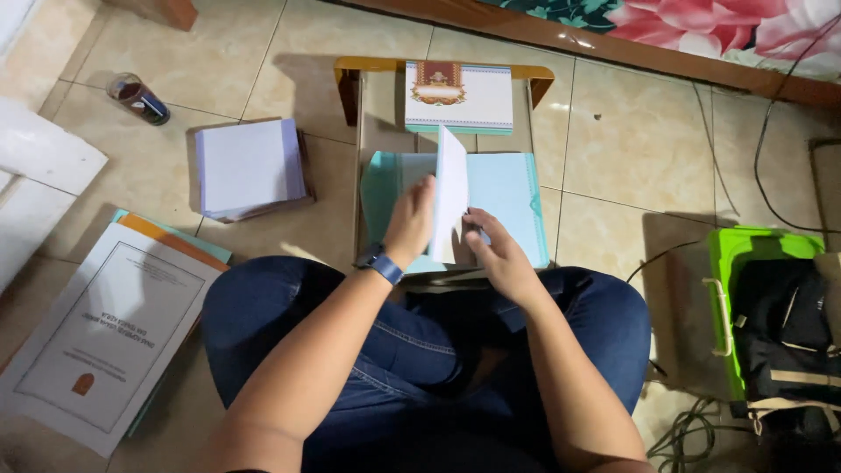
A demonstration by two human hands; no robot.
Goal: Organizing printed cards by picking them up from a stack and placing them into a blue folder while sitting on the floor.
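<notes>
Standing on edge over the open teal folder (504,197) on the low wooden tabletop (377,105), the light, floppy white sheets (451,188) are pinched near the bottom between left hand (410,223) and right hand (495,254), both grips closed on them.

A person in blue jeans sat cross-legged on a tiled floor (613,140), both hands at a small wooden lap desk (378,105). The left hand (412,219), a dark watch (380,263) on its wrist, and the right hand (496,254) held a white sheet (452,188) upright over an open teal folder (508,197). An ornate bordered card (459,98) lay at the desk's far edge. A stack of white paper (248,166) sat to the left, a printed booklet (105,337) nearer, a green basket (745,250) to the right.
</notes>
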